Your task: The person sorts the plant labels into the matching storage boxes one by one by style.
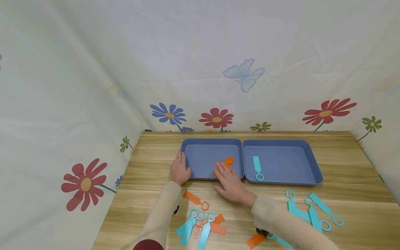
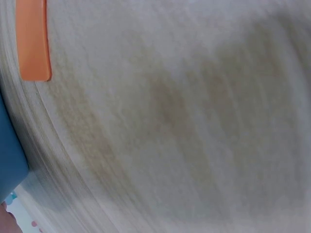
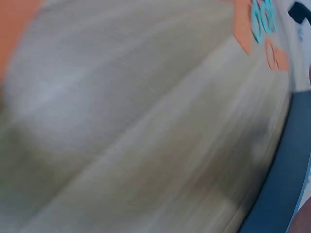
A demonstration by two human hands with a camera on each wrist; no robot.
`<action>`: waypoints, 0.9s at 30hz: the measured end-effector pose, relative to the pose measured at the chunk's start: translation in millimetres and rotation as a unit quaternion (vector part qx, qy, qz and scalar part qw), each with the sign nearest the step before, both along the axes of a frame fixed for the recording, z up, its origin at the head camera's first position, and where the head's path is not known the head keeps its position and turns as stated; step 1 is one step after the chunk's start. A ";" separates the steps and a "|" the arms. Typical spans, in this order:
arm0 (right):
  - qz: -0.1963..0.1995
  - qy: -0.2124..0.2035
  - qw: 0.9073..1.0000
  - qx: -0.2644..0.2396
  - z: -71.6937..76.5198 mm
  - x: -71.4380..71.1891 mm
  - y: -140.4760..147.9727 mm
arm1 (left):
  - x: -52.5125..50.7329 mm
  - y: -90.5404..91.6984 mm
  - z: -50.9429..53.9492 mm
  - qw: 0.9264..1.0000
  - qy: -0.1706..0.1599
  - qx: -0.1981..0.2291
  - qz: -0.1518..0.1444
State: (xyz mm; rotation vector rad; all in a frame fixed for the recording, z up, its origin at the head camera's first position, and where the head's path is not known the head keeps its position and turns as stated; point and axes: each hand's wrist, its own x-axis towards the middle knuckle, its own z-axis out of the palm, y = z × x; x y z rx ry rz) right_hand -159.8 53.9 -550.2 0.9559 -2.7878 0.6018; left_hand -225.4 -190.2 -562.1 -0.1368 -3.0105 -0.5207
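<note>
Blue rectangular tray [image 1: 200, 154], left of two, on wood-grain counter [image 1: 150, 161].
Your left hand [image 1: 180, 171], fingers extended, rests at its left side; your right hand [image 1: 230, 184], fingers outstretched, partly covers flat orange ring-ended tags [image 1: 229, 164] inside, near the right wall.

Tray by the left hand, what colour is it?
The tray is slate blue, showing best in the head view.

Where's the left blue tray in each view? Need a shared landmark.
Head: left blue tray, below centre.
Left wrist: its corner, cut off at the left edge.
Right wrist: its wall, lower right edge.
Shared landmark: loose orange tag, in front of it; top left, left wrist; upper right, right wrist.
</note>
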 end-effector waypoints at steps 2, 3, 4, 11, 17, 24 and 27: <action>0.021 -0.001 1.000 0.018 -0.2 6.9 -0.6 | -0.1 0.2 -0.5 1.000 0.002 -0.001 -0.001; 0.030 -0.001 0.999 0.027 -0.7 10.6 -0.7 | -0.1 0.3 -0.6 1.000 0.004 -0.003 -0.001; 0.040 0.001 0.999 0.034 -0.7 14.4 -0.9 | -0.1 0.4 -0.7 1.000 0.005 -0.003 -0.001; 0.090 0.017 0.994 0.064 -5.9 35.7 -1.5 | -0.9 0.1 -2.9 1.000 0.016 -0.001 -0.001; 0.121 0.012 0.988 0.099 -16.2 49.9 -1.1 | -0.8 -0.2 -3.2 1.000 0.015 0.001 0.001; 0.145 -0.051 0.981 0.122 -25.2 63.0 3.9 | 0.2 0.5 -1.1 1.000 0.013 -0.002 -0.002; 0.150 -0.062 0.978 0.127 -25.2 66.1 6.0 | 0.7 0.8 -0.3 1.000 0.007 -0.006 -0.002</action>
